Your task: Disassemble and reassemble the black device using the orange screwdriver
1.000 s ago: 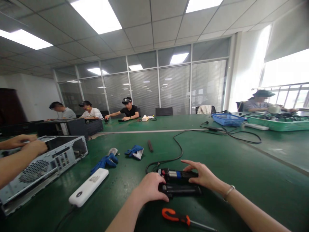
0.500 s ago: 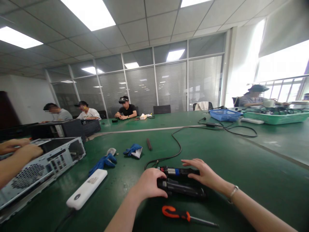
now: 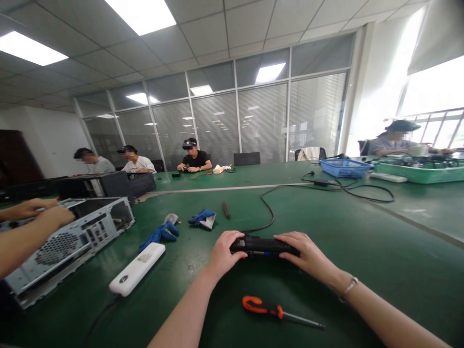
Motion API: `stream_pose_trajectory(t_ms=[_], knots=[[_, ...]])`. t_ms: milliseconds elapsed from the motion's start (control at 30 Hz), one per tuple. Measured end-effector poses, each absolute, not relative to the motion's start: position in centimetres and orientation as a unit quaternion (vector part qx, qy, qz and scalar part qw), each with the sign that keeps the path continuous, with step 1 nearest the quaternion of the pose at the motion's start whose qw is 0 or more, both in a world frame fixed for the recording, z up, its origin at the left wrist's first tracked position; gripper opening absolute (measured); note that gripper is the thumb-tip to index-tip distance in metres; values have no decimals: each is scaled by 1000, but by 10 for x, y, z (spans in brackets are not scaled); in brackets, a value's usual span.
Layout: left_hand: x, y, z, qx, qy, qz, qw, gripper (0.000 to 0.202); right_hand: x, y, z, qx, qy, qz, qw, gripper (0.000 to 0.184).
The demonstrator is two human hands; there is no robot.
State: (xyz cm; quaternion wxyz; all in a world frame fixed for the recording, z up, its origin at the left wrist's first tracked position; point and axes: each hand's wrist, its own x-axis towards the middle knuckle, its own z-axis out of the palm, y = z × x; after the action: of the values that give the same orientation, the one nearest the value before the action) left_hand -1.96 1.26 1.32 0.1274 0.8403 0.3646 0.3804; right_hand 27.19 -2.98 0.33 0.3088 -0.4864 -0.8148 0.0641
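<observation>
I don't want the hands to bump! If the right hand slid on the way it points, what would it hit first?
Probably the left hand: both hold one black gadget, and the right hand points along it.

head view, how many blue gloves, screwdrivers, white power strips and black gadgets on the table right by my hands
blue gloves: 2
screwdriver: 1
white power strip: 1
black gadget: 1
total: 5

An office workroom: ceiling light panels (image 3: 141, 14), glass partitions with blinds (image 3: 261, 121), long green tables (image 3: 362, 251), an opened computer case (image 3: 72, 237)
</observation>
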Motion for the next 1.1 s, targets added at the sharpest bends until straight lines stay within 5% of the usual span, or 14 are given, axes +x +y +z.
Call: stream_pose_trajectory(t_ms=[467, 1100], knots=[[-29, 21, 9, 848, 358, 303, 247, 46, 272, -27, -1, -501, -817, 97, 268, 43], [-27, 23, 2, 866, 353, 291, 202, 43, 275, -22, -2, -508, -834, 86, 198, 47]])
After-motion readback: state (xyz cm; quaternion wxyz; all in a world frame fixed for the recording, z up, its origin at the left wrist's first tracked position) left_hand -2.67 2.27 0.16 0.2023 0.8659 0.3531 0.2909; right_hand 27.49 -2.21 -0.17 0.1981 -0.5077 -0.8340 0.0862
